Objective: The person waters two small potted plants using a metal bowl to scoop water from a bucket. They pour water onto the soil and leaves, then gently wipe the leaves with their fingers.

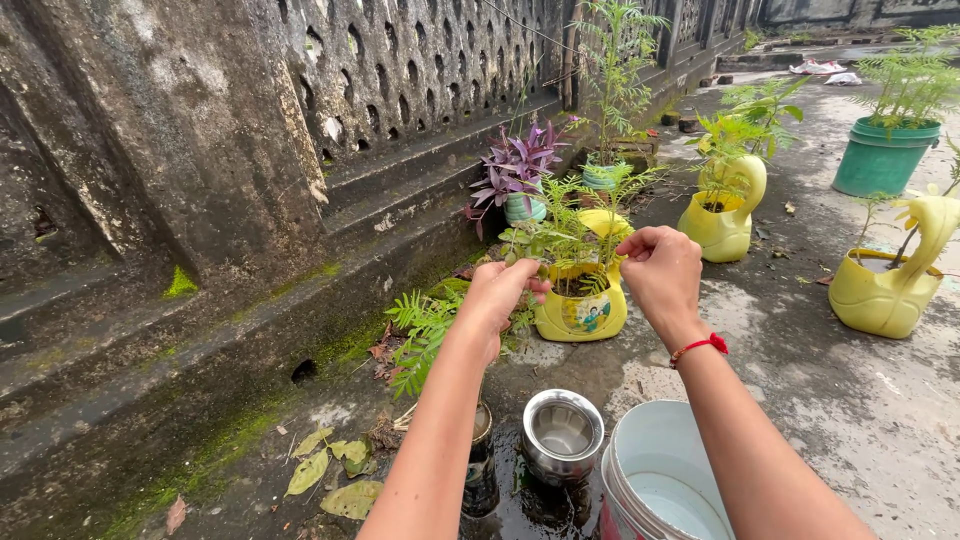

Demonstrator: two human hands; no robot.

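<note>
My left hand (497,296) is closed around a green stem of the small leafy plant (560,235) that grows in a yellow swan-shaped pot (583,312). My right hand (662,270), with a red thread on its wrist, pinches a thin sprig of the same plant just above the pot. Both arms reach forward over a steel cup (562,436) and a white bucket (655,480) holding water, which stand on wet ground below.
A mossy concrete wall (200,150) runs along the left. More yellow swan pots (722,222) (888,290), a green pot (880,155) and a purple-leaved plant (515,165) stand around. Dry leaves (330,470) and a dark bottle (480,470) lie near the wall.
</note>
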